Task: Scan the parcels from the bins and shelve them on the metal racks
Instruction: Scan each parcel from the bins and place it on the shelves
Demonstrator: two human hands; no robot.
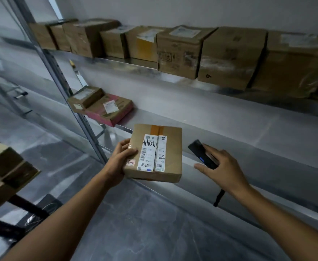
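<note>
My left hand (119,159) grips the left edge of a flat brown cardboard parcel (168,159), held level over the front edge of the lower metal shelf (229,129). White shipping labels with barcodes and a handwritten number face up on it. To its right, my right hand (224,166) holds a black handheld scanner (203,154) with a small blue light, its wrist strap hanging below. The scanner's head points toward the parcel, a short gap away.
A row of several brown boxes (180,51) fills the upper shelf. On the lower shelf's left end lie a pink-edged flat parcel (110,110) and a small box (87,97). A steel upright (64,91) stands left; stacked boxes (5,170) sit at far left.
</note>
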